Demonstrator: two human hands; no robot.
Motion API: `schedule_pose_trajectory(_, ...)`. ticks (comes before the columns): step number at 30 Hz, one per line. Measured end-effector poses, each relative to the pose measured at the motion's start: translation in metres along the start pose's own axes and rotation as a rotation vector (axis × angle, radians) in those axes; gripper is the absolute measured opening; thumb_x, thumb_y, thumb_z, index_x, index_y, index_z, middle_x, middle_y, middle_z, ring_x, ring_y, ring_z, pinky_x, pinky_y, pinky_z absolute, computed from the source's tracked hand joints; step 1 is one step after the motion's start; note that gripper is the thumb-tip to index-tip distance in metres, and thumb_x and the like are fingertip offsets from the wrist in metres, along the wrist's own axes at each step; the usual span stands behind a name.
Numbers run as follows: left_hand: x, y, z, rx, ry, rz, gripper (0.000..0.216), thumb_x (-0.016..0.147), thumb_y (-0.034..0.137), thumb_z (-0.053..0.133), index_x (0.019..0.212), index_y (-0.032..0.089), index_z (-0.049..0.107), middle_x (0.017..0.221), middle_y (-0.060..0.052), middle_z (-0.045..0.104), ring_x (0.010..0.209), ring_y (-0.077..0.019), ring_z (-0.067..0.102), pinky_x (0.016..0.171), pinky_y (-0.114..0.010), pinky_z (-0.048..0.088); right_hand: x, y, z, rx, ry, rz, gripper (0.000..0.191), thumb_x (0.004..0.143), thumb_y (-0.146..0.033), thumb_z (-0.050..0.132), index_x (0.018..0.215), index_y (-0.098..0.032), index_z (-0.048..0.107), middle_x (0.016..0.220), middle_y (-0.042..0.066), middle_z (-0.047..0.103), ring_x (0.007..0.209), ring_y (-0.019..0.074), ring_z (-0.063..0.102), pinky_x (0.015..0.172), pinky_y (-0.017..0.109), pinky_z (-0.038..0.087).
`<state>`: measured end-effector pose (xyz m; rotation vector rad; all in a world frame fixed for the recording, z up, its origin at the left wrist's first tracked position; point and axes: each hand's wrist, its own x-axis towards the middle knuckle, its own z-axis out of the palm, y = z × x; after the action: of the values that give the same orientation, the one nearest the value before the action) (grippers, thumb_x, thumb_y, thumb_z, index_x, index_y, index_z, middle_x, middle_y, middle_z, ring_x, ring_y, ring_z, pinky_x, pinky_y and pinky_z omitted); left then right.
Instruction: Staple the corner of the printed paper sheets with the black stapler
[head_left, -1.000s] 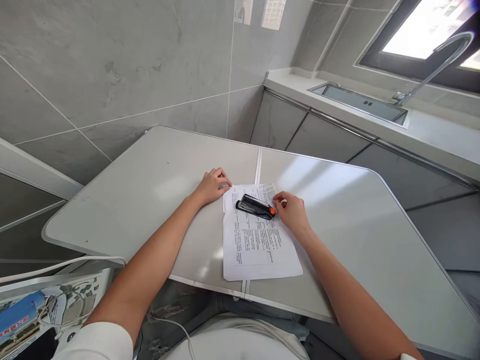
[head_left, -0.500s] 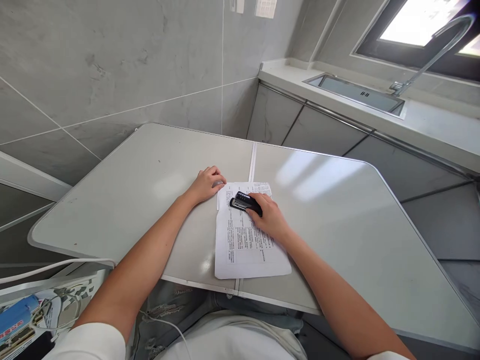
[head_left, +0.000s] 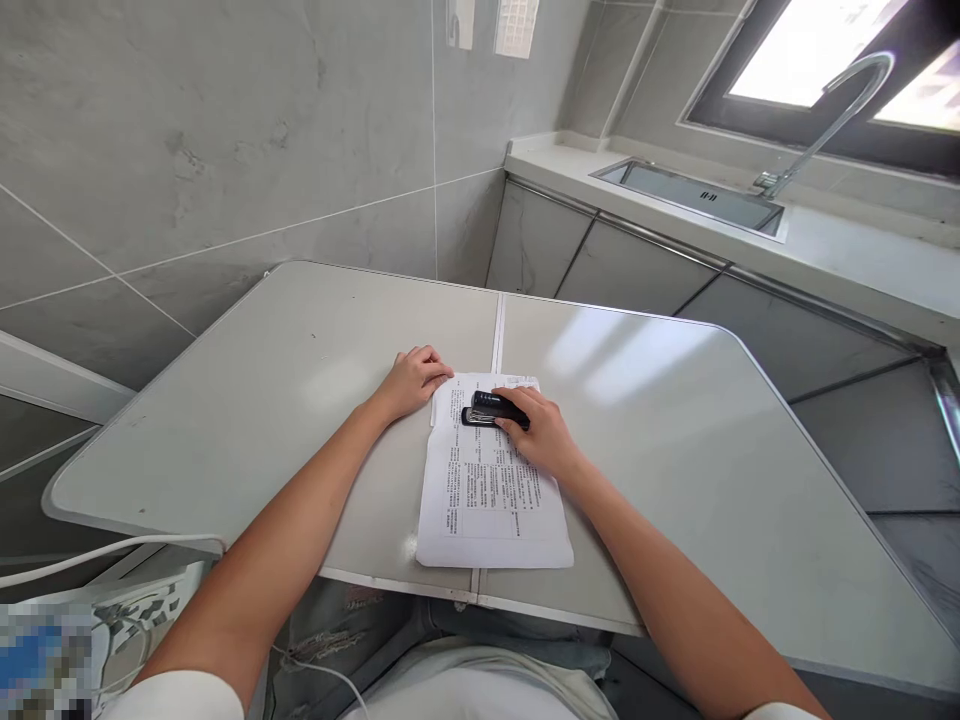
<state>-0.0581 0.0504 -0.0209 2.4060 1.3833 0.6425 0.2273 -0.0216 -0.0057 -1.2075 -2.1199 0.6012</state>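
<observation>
A stack of printed paper (head_left: 495, 545) lies on the table across its centre seam. My right hand (head_left: 541, 432) is wrapped round the rear of a black stapler (head_left: 489, 412), which is over the upper part of the paper. The stapler's jaws point left and stand apart, with the metal inside showing. At the paper's top left corner, my left hand (head_left: 414, 382) is closed, with thumb and forefinger pinching the corner. How many sheets are in the stack I cannot tell.
The folding table (head_left: 675, 480) has a metal rim and stands near a grey tiled wall. Behind it at the right are a counter with a sink (head_left: 697, 195) and a tall tap (head_left: 832, 120). A white cable (head_left: 120, 547) runs at lower left.
The view has tilted up slightly. The stapler has turned to lie more level across the paper, and its jaws look wider apart. Both hands keep their holds.
</observation>
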Motion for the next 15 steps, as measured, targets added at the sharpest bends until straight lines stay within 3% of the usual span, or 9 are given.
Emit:
schedule_pose_trajectory(6,-0.003,0.012,-0.005,-0.042,-0.133,0.178,0.026,0.104,0.031,0.051,0.110,0.029,0.076,0.113,-0.007,0.066,0.109,-0.0238,0.060,0.104,-0.043,0.038,0.000,-0.005,-0.004,0.038,0.035,-0.030,0.033,0.099,-0.038,0.058,0.129,-0.025,0.065,0.117,0.009,0.071,0.110,0.0285,0.060,0.096,0.044,0.050)
schedule_pose_trajectory(11,-0.003,0.013,-0.005,-0.036,-0.162,0.157,0.027,0.105,0.033,0.049,0.109,0.028,0.075,0.112,-0.006,0.066,0.106,-0.0232,0.060,0.103,-0.043,0.038,0.002,0.002,-0.009,0.049,0.213,0.170,0.035,0.104,-0.029,0.033,0.106,-0.024,0.067,0.101,0.007,0.067,0.097,0.0250,0.059,0.089,0.040,0.047)
schedule_pose_trajectory(15,-0.002,0.012,-0.004,-0.033,-0.159,0.151,0.027,0.105,0.034,0.048,0.109,0.028,0.075,0.111,-0.007,0.066,0.105,-0.0232,0.060,0.102,-0.043,0.038,0.003,0.013,-0.006,0.042,0.146,0.215,0.030,0.099,-0.024,0.032,0.095,-0.024,0.061,0.087,0.004,0.064,0.084,0.0225,0.058,0.079,0.035,0.044)
